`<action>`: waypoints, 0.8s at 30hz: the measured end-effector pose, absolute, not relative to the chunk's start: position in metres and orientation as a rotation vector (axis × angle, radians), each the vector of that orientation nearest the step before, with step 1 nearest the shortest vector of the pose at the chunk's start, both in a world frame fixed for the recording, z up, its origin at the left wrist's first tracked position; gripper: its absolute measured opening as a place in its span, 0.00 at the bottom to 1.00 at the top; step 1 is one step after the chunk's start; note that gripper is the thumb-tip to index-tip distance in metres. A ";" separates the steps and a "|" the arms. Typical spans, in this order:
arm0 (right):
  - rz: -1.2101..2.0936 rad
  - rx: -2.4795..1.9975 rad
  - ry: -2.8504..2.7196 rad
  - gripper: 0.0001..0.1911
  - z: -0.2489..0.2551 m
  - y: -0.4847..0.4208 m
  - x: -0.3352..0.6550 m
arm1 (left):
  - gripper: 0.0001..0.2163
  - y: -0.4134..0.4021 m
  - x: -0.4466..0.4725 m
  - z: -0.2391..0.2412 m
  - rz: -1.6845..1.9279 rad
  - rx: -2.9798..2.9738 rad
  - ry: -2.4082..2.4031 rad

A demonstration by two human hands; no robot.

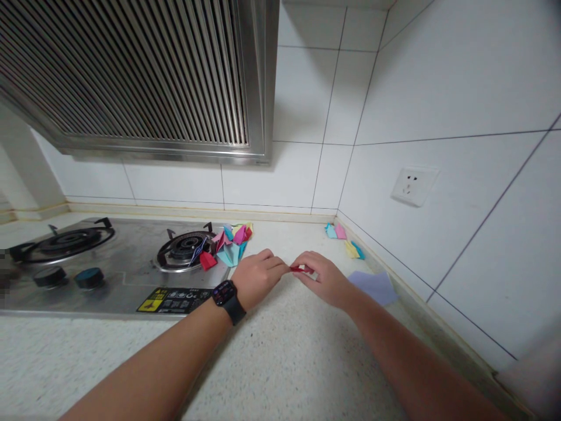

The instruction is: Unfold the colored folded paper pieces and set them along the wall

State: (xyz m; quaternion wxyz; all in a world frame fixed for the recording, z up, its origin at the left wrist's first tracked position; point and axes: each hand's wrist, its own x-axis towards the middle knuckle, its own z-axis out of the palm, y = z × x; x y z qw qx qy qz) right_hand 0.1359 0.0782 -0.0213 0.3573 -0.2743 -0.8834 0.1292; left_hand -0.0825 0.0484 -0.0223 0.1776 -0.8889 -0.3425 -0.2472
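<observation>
A small piece of red folded paper is pinched between my two hands, just above the speckled countertop. My left hand, with a black watch on the wrist, is closed with its fingertips at the paper's left end. On the other side, my right hand grips it between thumb and fingers. Most of the paper is hidden by the fingers. Left of my hands lies a pile of coloured folded papers, partly over the stove's edge. A lilac paper sheet lies beside my right forearm.
A steel gas stove with two burners and two knobs fills the left. Overhead hangs a range hood. Small blue, pink and yellow folded papers lie near the tiled wall, which has a socket.
</observation>
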 end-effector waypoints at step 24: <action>0.642 -0.942 -2.134 0.11 -0.041 0.092 0.137 | 0.09 0.061 -0.086 -0.039 -0.811 -2.529 -1.415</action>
